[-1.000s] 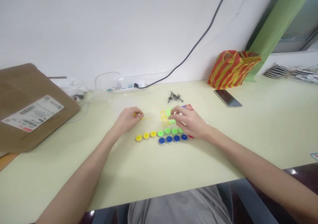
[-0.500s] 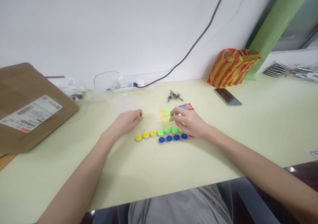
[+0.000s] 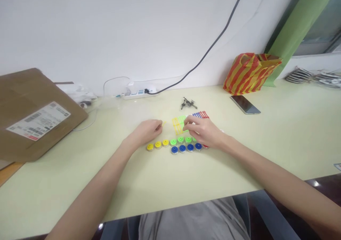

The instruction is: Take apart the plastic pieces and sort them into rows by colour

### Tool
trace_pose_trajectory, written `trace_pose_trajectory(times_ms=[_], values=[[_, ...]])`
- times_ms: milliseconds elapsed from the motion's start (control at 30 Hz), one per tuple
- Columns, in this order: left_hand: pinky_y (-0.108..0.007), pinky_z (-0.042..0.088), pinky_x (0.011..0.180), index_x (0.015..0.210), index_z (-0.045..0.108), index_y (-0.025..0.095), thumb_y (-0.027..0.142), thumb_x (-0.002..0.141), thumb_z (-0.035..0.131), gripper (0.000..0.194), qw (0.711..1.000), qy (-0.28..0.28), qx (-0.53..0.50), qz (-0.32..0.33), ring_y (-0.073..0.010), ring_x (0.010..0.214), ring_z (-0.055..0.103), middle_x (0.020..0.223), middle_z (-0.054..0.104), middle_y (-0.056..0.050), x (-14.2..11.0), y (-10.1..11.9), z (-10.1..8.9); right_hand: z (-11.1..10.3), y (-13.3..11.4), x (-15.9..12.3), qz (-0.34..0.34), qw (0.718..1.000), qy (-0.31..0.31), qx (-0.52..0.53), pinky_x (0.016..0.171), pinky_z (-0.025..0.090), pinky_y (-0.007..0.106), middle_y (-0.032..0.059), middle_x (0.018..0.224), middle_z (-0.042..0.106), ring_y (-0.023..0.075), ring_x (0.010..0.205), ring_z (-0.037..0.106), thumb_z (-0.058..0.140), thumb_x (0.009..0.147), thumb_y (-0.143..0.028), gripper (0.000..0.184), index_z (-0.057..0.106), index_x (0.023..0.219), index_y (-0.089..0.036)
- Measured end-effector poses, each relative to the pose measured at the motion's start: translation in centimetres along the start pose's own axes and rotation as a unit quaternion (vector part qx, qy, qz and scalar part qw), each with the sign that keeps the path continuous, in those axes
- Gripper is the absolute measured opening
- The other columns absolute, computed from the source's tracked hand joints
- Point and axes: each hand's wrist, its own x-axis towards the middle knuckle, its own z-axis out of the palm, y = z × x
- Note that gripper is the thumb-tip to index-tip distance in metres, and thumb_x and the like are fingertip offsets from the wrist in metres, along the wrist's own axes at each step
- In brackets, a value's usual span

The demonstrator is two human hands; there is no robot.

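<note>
Fingers of your left hand [image 3: 156, 127] pinch tightly on a thin yellow plastic piece [image 3: 163, 123], held steady just behind the yellow caps [image 3: 158, 145]; your right fingertips [image 3: 187, 120] curve over a green plastic runner [image 3: 181, 120], their grip unclear.

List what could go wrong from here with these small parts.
The right hand sits just above the round green plastic discs, so it might knock them out of line. The thin yellow plastic strip at the left hand's fingertips looks small enough to slip and be dropped.
</note>
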Motion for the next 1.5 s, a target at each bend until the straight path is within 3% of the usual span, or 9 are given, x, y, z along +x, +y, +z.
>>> trace_pose_trajectory(times_ms=[233,400,467,667,833,1033,1500], values=[[-0.031,0.030,0.057,0.067,0.049,0.021,0.034,0.095,0.043,0.032,0.998,0.005,-0.062,-0.018,-0.0175,0.056,0.045,0.062,0.054,-0.001,0.6,0.1,0.3,-0.2,-0.1,0.2,-0.011,1.000,0.008,-0.017,0.061,0.037,0.026,0.0080,0.104,0.066,0.0138,0.074,0.057,0.044,0.095,-0.007,0.027,0.068,0.098,-0.017],[-0.027,0.040,0.061,0.098,0.063,0.021,0.037,0.095,0.047,0.023,0.992,-0.011,-0.125,-0.010,-0.0165,0.068,0.055,0.080,0.064,0.000,0.2,-0.3,-0.5,-0.4,-0.1,0.3,-0.012,1.000,0.008,-0.028,0.061,0.035,0.026,0.0083,0.105,0.066,0.0138,0.076,0.057,0.043,0.094,-0.006,0.028,0.068,0.097,-0.018],[-0.027,0.041,0.062,0.102,0.066,0.021,0.037,0.094,0.050,0.024,0.989,-0.021,-0.149,-0.007,-0.0163,0.069,0.055,0.081,0.066,0.000,0.1,-0.4,-0.7,-0.4,-0.1,0.3,-0.012,0.999,0.003,-0.031,0.060,0.033,0.027,0.0084,0.105,0.066,0.0138,0.076,0.057,0.043,0.095,-0.006,0.027,0.068,0.098,-0.017],[-0.029,0.042,0.067,0.101,0.072,0.021,0.041,0.092,0.056,0.027,0.985,0.003,-0.168,-0.022,-0.0175,0.072,0.057,0.084,0.069,-0.001,0.4,-0.7,-0.3,-0.6,-0.2,0.4,-0.014,0.999,-0.006,-0.031,0.060,0.031,0.027,0.0087,0.106,0.066,0.0139,0.078,0.056,0.043,0.096,-0.007,0.026,0.067,0.098,-0.017],[-0.031,0.047,0.079,0.094,0.076,0.022,0.043,0.091,0.059,0.027,0.978,0.014,-0.205,-0.020,-0.0203,0.085,0.064,0.097,0.075,-0.003,0.3,-1.4,-0.2,-0.7,-0.3,0.5,-0.016,0.999,-0.005,-0.039,0.061,0.031,0.027,0.0085,0.105,0.067,0.0142,0.078,0.056,0.043,0.096,-0.007,0.027,0.068,0.097,-0.017],[-0.032,0.050,0.078,0.087,0.076,0.020,0.046,0.086,0.065,0.027,0.973,0.039,-0.227,-0.027,-0.0219,0.085,0.067,0.092,0.077,-0.005,0.6,-1.7,0.2,-0.8,-0.3,0.4,-0.016,0.999,-0.005,-0.045,0.060,0.031,0.027,0.0091,0.107,0.067,0.0139,0.077,0.056,0.043,0.095,-0.007,0.027,0.068,0.096,-0.016],[-0.033,0.052,0.078,0.083,0.075,0.019,0.042,0.085,0.064,0.025,0.966,0.077,-0.246,-0.005,-0.0208,0.081,0.067,0.088,0.077,-0.004,1.9,1.1,1.9,-0.7,-0.3,0.5,-0.011,0.999,-0.010,-0.042,0.060,0.030,0.027,0.0083,0.102,0.065,0.0142,0.077,0.055,0.043,0.094,-0.006,0.027,0.068,0.096,-0.017]])
